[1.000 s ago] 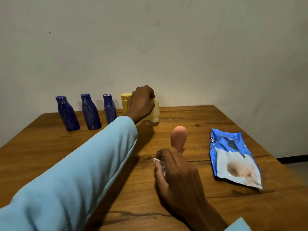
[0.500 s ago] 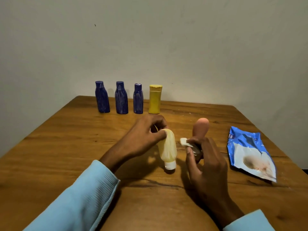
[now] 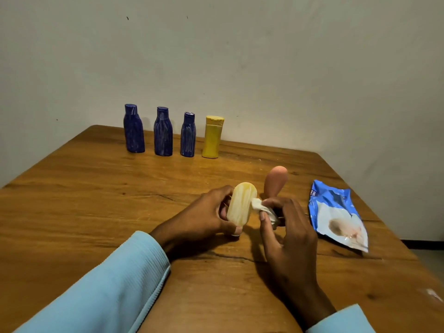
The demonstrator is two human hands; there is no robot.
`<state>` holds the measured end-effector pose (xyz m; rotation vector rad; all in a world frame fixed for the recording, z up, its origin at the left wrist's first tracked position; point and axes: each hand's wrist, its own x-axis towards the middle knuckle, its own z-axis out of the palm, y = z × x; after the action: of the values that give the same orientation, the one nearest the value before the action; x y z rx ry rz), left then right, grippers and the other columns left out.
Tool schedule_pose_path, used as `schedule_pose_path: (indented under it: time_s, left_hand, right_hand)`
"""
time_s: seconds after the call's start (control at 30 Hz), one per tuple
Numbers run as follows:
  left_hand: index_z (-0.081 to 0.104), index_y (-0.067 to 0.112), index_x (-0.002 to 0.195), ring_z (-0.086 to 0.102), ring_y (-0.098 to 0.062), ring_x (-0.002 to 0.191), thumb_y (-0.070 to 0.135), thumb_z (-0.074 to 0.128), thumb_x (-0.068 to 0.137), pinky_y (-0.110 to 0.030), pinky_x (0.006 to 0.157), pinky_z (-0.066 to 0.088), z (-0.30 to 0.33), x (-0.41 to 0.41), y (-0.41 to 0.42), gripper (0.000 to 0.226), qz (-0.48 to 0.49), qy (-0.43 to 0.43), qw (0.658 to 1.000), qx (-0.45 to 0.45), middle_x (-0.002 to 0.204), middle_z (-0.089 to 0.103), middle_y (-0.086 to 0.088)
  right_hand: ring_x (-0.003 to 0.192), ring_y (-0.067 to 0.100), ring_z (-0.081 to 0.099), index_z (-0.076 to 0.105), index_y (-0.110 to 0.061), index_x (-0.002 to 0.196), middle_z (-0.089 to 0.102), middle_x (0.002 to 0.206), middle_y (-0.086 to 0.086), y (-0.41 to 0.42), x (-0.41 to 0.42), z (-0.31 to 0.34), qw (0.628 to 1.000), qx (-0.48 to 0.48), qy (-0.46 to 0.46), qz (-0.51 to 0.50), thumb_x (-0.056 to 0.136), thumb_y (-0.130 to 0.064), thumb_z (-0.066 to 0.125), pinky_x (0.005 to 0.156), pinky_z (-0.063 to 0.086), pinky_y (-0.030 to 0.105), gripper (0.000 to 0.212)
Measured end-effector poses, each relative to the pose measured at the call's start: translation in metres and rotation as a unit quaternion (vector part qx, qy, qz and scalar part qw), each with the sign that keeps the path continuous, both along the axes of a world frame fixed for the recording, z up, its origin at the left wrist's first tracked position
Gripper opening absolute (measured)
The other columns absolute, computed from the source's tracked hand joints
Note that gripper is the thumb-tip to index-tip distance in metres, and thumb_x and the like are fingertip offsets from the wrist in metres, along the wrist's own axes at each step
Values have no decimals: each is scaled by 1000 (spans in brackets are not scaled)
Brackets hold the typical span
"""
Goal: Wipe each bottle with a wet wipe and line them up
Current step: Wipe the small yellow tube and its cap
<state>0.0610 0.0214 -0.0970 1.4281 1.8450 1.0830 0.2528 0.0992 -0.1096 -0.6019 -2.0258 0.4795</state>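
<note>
Four bottles already stand in line at the back of the wooden surface (image 3: 96, 188) while the left hand (image 3: 204, 217) grips the pale yellow translucent plastic bottle (image 3: 240, 204) upside down and the right fingers (image 3: 264, 218) pinch the crumpled white wet wipe (image 3: 260, 207) against its side, so wiping is in hand and next, I think, the bottle needs turning.

A second ago the left hand (image 3: 206, 213) was stretched out to the far end of the bench (image 3: 96, 200), closed on the pale yellow bottle (image 3: 241, 204) beside the row of standing bottles. It has since drawn that bottle back to the near middle of the bench and now holds it cap-down and tilted, just in front of the pink bottle (image 3: 275, 180). The right hand (image 3: 286, 227), earlier resting low with the wet wipe (image 3: 263, 207) bunched in it, has lifted and brought the wipe across until it touches the pale bottle's side.
</note>
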Motion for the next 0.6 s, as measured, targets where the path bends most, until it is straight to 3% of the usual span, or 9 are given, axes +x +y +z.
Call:
schedule_pose_path:
  time_s: [0.1, 0.17, 0.27, 0.4, 0.5, 0.6]
  left_hand:
    - [62, 32, 138, 70, -3, 94, 16, 92, 80, -20, 73, 57, -4, 4, 0, 67, -9, -24, 1000, 6, 108, 73, 9]
    - [59, 31, 143, 68, 4, 97, 17, 92, 80, -16, 73, 53, -7, 6, 0, 72, -13, -3, 1000, 7, 112, 73, 13]
    - [49, 34, 151, 67, 2, 105, 26, 93, 80, -19, 79, 56, -7, 5, 0, 84, -12, 14, 1000, 3, 122, 69, 15]
    - [43, 35, 154, 66, -2, 117, 29, 93, 80, -32, 96, 62, -6, -2, 3, 89, -8, -14, 1000, 8, 132, 66, 15]
    - [58, 28, 141, 74, -11, 107, 22, 95, 78, -38, 92, 64, -10, -10, 6, 73, 2, -74, 997, 14, 122, 74, 3]
    - [70, 12, 118, 75, -17, 84, 7, 91, 80, -28, 73, 63, -10, -14, 7, 44, 13, -147, 989, 34, 103, 78, -14]
  right_hand:
    - [104, -5, 58, 63, -24, 115, 61, 108, -13, 1, -1, 0, 1000, 6, -1, -3, 92, -5, 73, 82, 47, 7, 32]
    - [103, -5, 58, 64, -23, 115, 61, 108, -13, 1, -2, -2, 1000, 10, 0, -6, 91, -5, 73, 82, 47, 7, 31]
    - [103, -6, 57, 64, -20, 116, 60, 108, -12, 4, -3, -2, 1000, 25, -5, -8, 91, -5, 73, 83, 45, 5, 31]
    - [97, -1, 58, 63, -15, 118, 62, 111, -5, 20, -6, 9, 997, 62, 21, -27, 91, -4, 74, 84, 45, 5, 32]
    - [99, 5, 57, 63, -9, 118, 64, 111, 3, 39, -17, 23, 993, 107, 27, -30, 91, -5, 74, 84, 45, 7, 29]
    - [97, 6, 57, 64, -8, 117, 66, 109, 6, 51, -30, 24, 993, 113, 20, -22, 92, -5, 74, 82, 44, 5, 26]
